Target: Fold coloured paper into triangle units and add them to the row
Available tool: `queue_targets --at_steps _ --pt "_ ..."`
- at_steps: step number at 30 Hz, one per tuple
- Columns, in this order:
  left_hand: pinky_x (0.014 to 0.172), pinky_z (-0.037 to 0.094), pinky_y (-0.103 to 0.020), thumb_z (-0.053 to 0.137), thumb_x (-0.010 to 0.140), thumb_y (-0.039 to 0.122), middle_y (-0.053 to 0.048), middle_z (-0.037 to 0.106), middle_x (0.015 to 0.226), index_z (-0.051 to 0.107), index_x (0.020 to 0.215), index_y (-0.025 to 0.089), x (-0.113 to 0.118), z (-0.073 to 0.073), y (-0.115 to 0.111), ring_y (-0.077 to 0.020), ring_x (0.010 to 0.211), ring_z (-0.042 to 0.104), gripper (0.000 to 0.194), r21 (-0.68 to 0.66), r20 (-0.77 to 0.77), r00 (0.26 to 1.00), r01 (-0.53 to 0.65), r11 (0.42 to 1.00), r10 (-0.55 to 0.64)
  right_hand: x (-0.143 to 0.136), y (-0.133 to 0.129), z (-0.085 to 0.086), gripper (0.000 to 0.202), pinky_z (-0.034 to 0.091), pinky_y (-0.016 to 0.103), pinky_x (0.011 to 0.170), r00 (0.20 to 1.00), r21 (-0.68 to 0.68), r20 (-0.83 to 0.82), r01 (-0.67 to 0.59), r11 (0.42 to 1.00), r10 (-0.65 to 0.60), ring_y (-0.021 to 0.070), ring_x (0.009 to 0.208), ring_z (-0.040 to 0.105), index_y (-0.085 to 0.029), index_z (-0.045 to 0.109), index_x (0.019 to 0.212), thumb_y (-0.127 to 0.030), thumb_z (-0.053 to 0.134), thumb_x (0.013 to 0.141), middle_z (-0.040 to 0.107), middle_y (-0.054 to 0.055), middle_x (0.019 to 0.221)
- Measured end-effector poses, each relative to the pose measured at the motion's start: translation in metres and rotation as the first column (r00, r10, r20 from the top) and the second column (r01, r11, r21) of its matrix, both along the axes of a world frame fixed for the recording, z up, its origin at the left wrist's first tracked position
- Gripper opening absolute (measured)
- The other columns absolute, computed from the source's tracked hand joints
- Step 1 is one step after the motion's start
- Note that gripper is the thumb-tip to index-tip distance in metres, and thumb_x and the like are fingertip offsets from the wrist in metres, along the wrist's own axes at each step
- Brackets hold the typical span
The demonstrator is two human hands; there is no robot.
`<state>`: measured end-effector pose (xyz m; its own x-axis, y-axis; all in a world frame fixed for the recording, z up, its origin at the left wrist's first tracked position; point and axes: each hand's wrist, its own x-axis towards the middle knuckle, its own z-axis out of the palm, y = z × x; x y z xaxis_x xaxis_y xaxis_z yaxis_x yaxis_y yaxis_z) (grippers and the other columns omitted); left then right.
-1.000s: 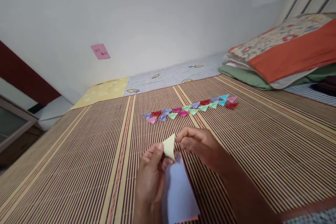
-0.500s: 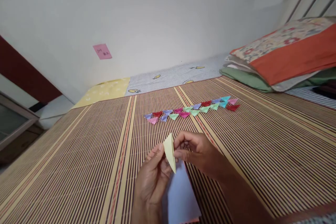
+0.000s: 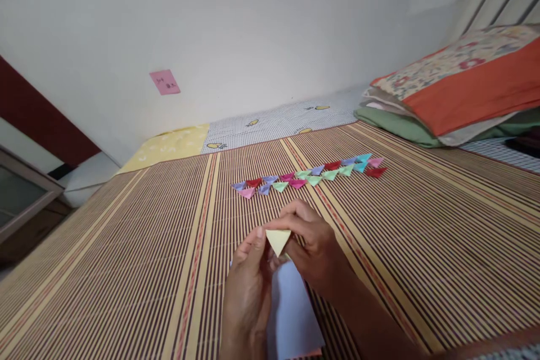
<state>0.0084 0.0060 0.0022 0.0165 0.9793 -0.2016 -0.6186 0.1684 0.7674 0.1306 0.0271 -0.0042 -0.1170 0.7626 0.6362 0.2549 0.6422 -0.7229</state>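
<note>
Between my two hands is a small pale-yellow folded paper triangle (image 3: pixel 278 241), one corner pointing down toward me. My left hand (image 3: pixel 248 275) pinches its left corner with thumb and fingers. On the other side, my right hand (image 3: pixel 310 242) grips the right edge, its index finger along the top. Below them lies a light-blue sheet of paper (image 3: pixel 293 312), partly covered by my left hand. Farther off, two rows of folded paper triangles (image 3: pixel 313 180) in red, pink, green, purple and blue lie on the striped mat (image 3: pixel 139 247).
A stack of folded bedding with an orange and floral cushion (image 3: pixel 464 84) sits at the right. Behind the mat runs a checked cloth (image 3: pixel 270 121) against the white wall (image 3: pixel 253 28). A pink note (image 3: pixel 165 82) is stuck there. A glass-fronted cabinet (image 3: pixel 25 197) stands at left.
The yellow paper has turned from a narrow upright shape to a triangle with its flat edge on top. My right hand has closed in around its right side.
</note>
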Motion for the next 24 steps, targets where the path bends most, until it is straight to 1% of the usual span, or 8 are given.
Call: queue_targets --at_steps 5,8,10,15,18,20,22,24 --pt "0.079 0.056 -0.036 0.086 0.071 0.031 -0.007 0.074 0.086 0.075 0.083 0.014 0.005 0.004 -0.005 -0.0236 0.088 0.069 0.023 -0.049 0.095 0.995 -0.001 0.999 0.005 -0.006 0.002 -0.007 0.036 0.044 0.035 0.076 0.990 0.199 0.073 0.106 0.974 -0.123 0.0213 0.088 0.055 -0.024 0.077 0.098 -0.002 0.050 0.087 0.059 0.005 0.090" --pt "0.081 0.057 -0.035 0.084 0.073 0.023 -0.007 0.074 0.088 0.074 0.083 0.013 0.004 0.003 -0.005 -0.0207 0.084 0.070 0.018 -0.071 0.172 0.985 0.002 0.998 0.010 -0.008 0.004 -0.008 0.031 0.043 0.037 0.076 0.978 0.258 0.106 0.149 0.954 -0.181 0.0219 0.086 0.055 -0.020 0.076 0.094 -0.003 0.051 0.089 0.061 0.006 0.089" --pt "0.081 0.057 -0.032 0.084 0.073 0.018 -0.006 0.073 0.085 0.074 0.082 0.012 0.002 0.003 -0.004 -0.0175 0.080 0.069 0.015 -0.065 0.195 0.980 -0.026 0.998 0.039 -0.009 0.004 -0.008 0.030 0.043 0.038 0.076 0.975 0.252 0.125 0.147 0.957 -0.182 0.0224 0.087 0.055 -0.017 0.076 0.093 -0.002 0.051 0.087 0.063 0.008 0.090" --pt "0.080 0.058 -0.029 0.088 0.067 0.017 -0.008 0.075 0.086 0.074 0.089 0.011 0.001 0.004 0.000 -0.0177 0.077 0.071 0.026 -0.019 0.182 0.981 -0.061 0.998 0.064 -0.007 0.002 -0.003 0.041 0.046 0.042 0.085 0.986 0.141 0.156 0.036 0.989 -0.059 0.0243 0.096 0.056 -0.017 0.075 0.105 0.001 0.047 0.081 0.064 0.009 0.101" --pt "0.080 0.058 -0.029 0.088 0.068 0.017 -0.008 0.077 0.089 0.074 0.100 0.013 0.002 0.004 0.001 -0.0202 0.083 0.074 0.035 0.027 0.127 0.989 -0.081 0.996 0.077 0.001 0.001 0.003 0.045 0.047 0.043 0.093 0.986 0.044 0.140 -0.100 0.994 0.093 0.0243 0.106 0.057 -0.021 0.071 0.116 -0.002 0.045 0.085 0.064 0.008 0.112" --pt "0.081 0.058 -0.030 0.086 0.071 0.019 -0.008 0.078 0.091 0.073 0.103 0.013 0.001 0.003 0.001 -0.0209 0.084 0.075 0.035 0.049 0.094 0.989 -0.117 0.992 0.112 0.008 0.001 0.007 0.040 0.046 0.041 0.098 0.980 -0.044 0.075 -0.180 0.983 0.183 0.0234 0.114 0.057 -0.022 0.069 0.120 -0.007 0.046 0.091 0.063 0.008 0.121" --pt "0.081 0.058 -0.031 0.084 0.075 0.023 -0.010 0.079 0.096 0.073 0.104 0.014 0.000 0.001 0.001 -0.0215 0.086 0.075 0.033 0.072 0.066 0.981 -0.186 0.980 0.181 0.012 0.002 0.008 0.027 0.047 0.037 0.095 0.991 -0.114 -0.016 -0.135 0.984 0.134 0.0223 0.111 0.059 -0.021 0.068 0.113 -0.015 0.051 0.094 0.064 0.008 0.118" --pt "0.082 0.058 -0.032 0.080 0.079 0.026 -0.011 0.078 0.106 0.073 0.106 0.016 0.000 -0.001 0.001 -0.0217 0.088 0.075 0.030 0.100 0.035 0.967 -0.253 0.962 0.251 0.011 0.003 0.007 0.012 0.049 0.032 0.080 0.996 -0.236 -0.071 -0.077 0.969 0.062 0.0195 0.090 0.063 -0.019 0.067 0.098 -0.024 0.057 0.094 0.067 0.005 0.096"
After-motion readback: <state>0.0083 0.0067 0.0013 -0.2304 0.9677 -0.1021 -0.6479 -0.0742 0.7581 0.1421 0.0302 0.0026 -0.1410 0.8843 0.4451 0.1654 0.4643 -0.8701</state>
